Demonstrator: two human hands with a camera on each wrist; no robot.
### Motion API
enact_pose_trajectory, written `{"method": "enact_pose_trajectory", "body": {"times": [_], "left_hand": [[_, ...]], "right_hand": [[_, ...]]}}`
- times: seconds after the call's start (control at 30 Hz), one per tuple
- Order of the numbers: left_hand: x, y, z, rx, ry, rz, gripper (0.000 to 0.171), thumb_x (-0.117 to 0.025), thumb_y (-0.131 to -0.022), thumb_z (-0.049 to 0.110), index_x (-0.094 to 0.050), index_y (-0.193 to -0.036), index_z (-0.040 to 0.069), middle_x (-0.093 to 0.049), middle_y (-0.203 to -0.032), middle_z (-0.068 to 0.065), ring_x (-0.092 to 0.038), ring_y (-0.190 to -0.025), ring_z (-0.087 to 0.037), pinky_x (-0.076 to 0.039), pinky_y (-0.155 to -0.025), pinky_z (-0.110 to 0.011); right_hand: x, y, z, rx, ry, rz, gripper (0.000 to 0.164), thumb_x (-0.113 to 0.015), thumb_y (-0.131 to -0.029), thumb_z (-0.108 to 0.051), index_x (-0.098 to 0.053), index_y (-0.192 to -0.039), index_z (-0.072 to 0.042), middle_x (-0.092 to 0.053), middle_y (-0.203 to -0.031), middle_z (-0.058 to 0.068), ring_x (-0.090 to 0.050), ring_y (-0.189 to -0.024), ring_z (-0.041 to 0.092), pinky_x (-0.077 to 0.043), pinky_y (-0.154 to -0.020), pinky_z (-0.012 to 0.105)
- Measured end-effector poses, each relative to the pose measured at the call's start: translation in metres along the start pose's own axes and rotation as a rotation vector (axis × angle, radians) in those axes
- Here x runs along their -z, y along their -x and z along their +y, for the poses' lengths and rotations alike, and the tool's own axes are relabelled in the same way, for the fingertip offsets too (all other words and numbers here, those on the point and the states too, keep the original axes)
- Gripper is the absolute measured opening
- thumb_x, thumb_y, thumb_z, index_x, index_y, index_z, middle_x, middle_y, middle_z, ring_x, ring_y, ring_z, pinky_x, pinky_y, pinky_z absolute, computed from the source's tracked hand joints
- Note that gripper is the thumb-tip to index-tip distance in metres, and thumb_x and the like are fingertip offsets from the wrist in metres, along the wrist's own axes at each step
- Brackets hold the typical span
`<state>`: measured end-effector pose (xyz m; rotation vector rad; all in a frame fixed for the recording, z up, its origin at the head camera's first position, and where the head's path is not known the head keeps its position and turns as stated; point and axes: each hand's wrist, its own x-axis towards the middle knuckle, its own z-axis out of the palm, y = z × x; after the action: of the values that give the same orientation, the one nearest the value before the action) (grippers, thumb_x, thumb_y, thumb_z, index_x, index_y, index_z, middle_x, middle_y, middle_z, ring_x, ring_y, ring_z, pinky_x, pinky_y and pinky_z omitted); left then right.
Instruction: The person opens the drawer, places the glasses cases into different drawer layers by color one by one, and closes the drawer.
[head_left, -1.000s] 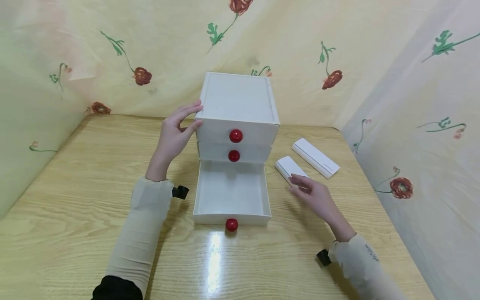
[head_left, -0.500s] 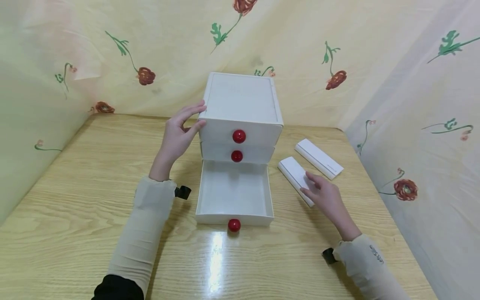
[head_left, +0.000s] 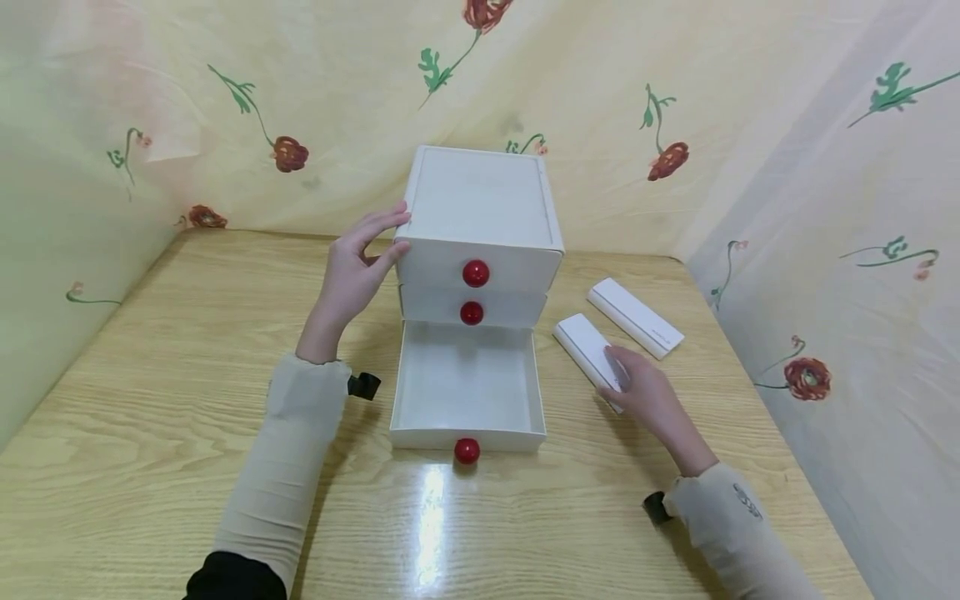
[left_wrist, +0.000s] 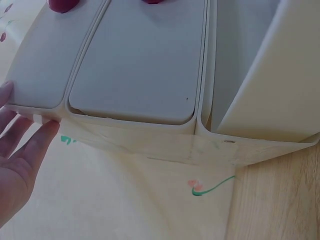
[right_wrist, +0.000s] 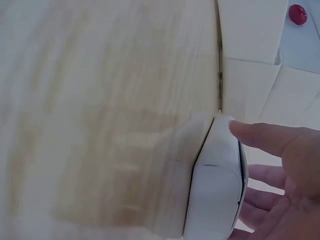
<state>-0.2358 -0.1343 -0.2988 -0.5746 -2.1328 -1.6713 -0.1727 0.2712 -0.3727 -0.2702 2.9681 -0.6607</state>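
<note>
In the head view, a white cabinet (head_left: 480, 200) with red ball knobs has its lowest drawer (head_left: 467, 379) pulled out and nothing in it. My left hand (head_left: 351, 271) rests against the cabinet's upper left front corner, fingers spread and fairly straight. The left wrist view shows those fingertips at the top drawer's edge (left_wrist: 35, 107). To the right of the cabinet lies a long white case (head_left: 588, 346). My right hand (head_left: 648, 396) holds its near end between thumb and fingers. In the right wrist view the thumb (right_wrist: 255, 135) lies along one edge of the case (right_wrist: 215, 185), fingers along the opposite side.
A second long white case (head_left: 636, 318) lies just behind the held one, small dark print at its near end. The wooden table (head_left: 187, 433) meets flower-printed cloth (head_left: 360, 108) at the back and sides. The drawer's knob (head_left: 467, 451) sticks out towards the front.
My right hand has shifted from above the near white case to its near end, and its thumb and fingers have closed on it. The left hand stays at the cabinet corner.
</note>
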Motion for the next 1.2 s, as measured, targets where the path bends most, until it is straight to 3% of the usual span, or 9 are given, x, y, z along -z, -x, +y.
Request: {"method": "enact_pose_trajectory", "body": {"times": [0.37, 0.5, 0.63, 0.93, 1.2], "left_hand": [[0.0004, -0.0005, 0.0011, -0.019, -0.014, -0.002, 0.036, -0.064, -0.092, 0.008, -0.062, -0.128, 0.001, -0.053, -0.144, -0.008, -0.052, -0.131, -0.021, -0.053, -0.064, -0.009], [0.0004, -0.0005, 0.0016, -0.01, -0.009, -0.005, 0.036, -0.064, -0.093, 0.008, -0.061, -0.128, 0.001, -0.053, -0.144, -0.008, -0.051, -0.132, -0.021, -0.053, -0.067, -0.009], [0.0006, -0.0004, 0.0015, -0.01, -0.021, -0.003, 0.036, -0.064, -0.093, 0.009, -0.062, -0.128, 0.002, -0.053, -0.144, -0.007, -0.052, -0.131, -0.021, -0.051, -0.061, -0.008], [0.0002, -0.0009, 0.0007, -0.011, -0.022, -0.004, 0.036, -0.063, -0.093, 0.01, -0.062, -0.128, 0.003, -0.054, -0.143, -0.007, -0.052, -0.131, -0.02, -0.05, -0.059, -0.009], [0.0009, -0.0004, 0.0009, -0.009, -0.022, -0.005, 0.036, -0.063, -0.093, 0.01, -0.062, -0.128, 0.002, -0.054, -0.143, -0.007, -0.052, -0.131, -0.02, -0.056, -0.07, -0.014]], "right_hand": [[0.0028, -0.0028, -0.0008, 0.055, 0.1, -0.083, 0.072, -0.072, -0.084, -0.01, -0.036, -0.145, 0.006, -0.033, -0.147, 0.036, -0.035, -0.134, 0.052, -0.031, -0.11, 0.062], [0.0025, -0.0045, 0.001, 0.048, 0.13, -0.098, 0.075, -0.073, -0.084, -0.012, -0.034, -0.146, 0.004, -0.039, -0.144, 0.035, -0.039, -0.131, 0.051, -0.035, -0.107, 0.062], [0.0041, -0.0065, 0.0017, 0.037, 0.168, -0.107, 0.075, -0.074, -0.084, -0.015, -0.036, -0.147, 0.002, -0.045, -0.139, 0.035, -0.045, -0.126, 0.051, -0.039, -0.103, 0.062], [0.0088, -0.0075, 0.0017, -0.021, 0.199, -0.088, 0.075, -0.076, -0.082, -0.025, -0.042, -0.145, -0.006, -0.049, -0.139, 0.029, -0.051, -0.121, 0.047, -0.049, -0.086, 0.061], [0.008, -0.0034, 0.0018, -0.015, 0.189, -0.058, 0.072, -0.076, -0.08, -0.026, -0.046, -0.142, -0.007, -0.054, -0.132, 0.029, -0.056, -0.114, 0.045, -0.052, -0.077, 0.058]]}}
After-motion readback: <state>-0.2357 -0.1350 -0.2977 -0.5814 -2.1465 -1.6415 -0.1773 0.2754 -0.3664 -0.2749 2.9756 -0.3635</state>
